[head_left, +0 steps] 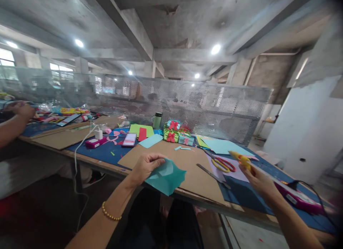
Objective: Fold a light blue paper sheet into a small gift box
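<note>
A perforated metal screen [187, 99] runs along the far side of a long wooden workbench [241, 210], whose top is covered with a dark blue mat [99, 152]. A flat brown cardboard sheet [187, 163] lies on it, reaching the near edge. A pale blue paper sheet [225, 146] lies beyond it, near a stack of ribboned gift boxes [177, 133] and a green flask [157, 120]. At the right edge a magenta tool [297, 199] trails a black cord. Red-and-yellow-handled scissors [222, 164] and a slim metal ruler [213, 175] rest on the cardboard's right side, leaving its middle bare between the hands. The left hand [146, 167], a gold bead bracelet [109, 213] on its wrist, pinches a creased, jagged-cornered teal paper piece [166, 177] just over the bench's near edge. The right hand [258, 179], well apart, is closed around a yellow plastic-handled tool [241, 158] (its working end is not clear). A small card [130, 139] on the mat is blurred, so no writing can be read. Another person's hand [23, 109] rests at the far left.
</note>
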Tool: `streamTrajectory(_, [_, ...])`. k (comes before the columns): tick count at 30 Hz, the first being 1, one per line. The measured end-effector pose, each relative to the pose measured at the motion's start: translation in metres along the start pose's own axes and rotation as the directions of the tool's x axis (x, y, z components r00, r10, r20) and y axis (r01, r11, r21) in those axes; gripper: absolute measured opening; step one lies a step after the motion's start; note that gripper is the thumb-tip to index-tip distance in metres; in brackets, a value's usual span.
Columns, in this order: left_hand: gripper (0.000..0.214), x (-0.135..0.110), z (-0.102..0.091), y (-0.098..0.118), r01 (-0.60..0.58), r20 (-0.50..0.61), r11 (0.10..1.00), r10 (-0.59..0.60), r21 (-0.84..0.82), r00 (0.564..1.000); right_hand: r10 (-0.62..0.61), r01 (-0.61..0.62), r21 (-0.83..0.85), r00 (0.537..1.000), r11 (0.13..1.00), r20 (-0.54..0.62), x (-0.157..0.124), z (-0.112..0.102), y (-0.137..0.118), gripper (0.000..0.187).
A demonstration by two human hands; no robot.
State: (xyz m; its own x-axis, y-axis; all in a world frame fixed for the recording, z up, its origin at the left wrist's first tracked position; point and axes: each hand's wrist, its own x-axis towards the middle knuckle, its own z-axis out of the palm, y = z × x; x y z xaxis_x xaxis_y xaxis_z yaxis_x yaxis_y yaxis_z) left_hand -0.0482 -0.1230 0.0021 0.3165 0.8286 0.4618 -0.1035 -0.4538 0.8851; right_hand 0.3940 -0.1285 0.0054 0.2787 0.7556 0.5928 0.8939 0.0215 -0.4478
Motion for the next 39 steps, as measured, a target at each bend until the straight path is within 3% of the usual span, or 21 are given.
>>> streamTrajectory(3, [0.038, -0.002, 0.003, 0.003, -0.054, 0.009, 0.997, 0.054, 0.063, 0.999, 0.035, -0.047, 0.255, 0.998, 0.966, 0.053, -0.023, -0.013, -0.042, 0.052])
streamTrajectory(7, [0.034, -0.003, 0.004, 0.006, -0.093, 0.037, 0.989, 0.09, 0.113, 0.995, -0.054, -0.052, 0.468, 0.976, 0.882, 0.21, -0.059, -0.024, -0.093, 0.051])
streamTrajectory(13, [0.033, -0.006, 0.005, 0.009, -0.134, 0.06, 0.985, 0.128, 0.111, 0.99, -0.272, 0.02, 0.593, 0.901, 0.805, 0.339, -0.092, -0.029, -0.13, 0.04])
streamTrajectory(22, [0.031, -0.012, 0.008, 0.012, -0.194, 0.08, 0.973, 0.185, 0.123, 0.979, -0.344, -0.007, 0.624, 0.829, 0.781, 0.441, -0.109, -0.022, -0.145, 0.037])
streamTrajectory(28, [0.028, -0.013, 0.01, 0.008, -0.243, 0.092, 0.96, 0.232, 0.139, 0.968, -0.357, -0.091, 0.608, 0.737, 0.789, 0.574, -0.113, -0.019, -0.142, 0.037])
streamTrajectory(39, [0.022, -0.016, 0.009, 0.007, -0.29, 0.131, 0.944, 0.271, 0.157, 0.954, -0.386, 0.016, 0.593, 0.773, 0.805, 0.503, -0.114, -0.022, -0.152, 0.035])
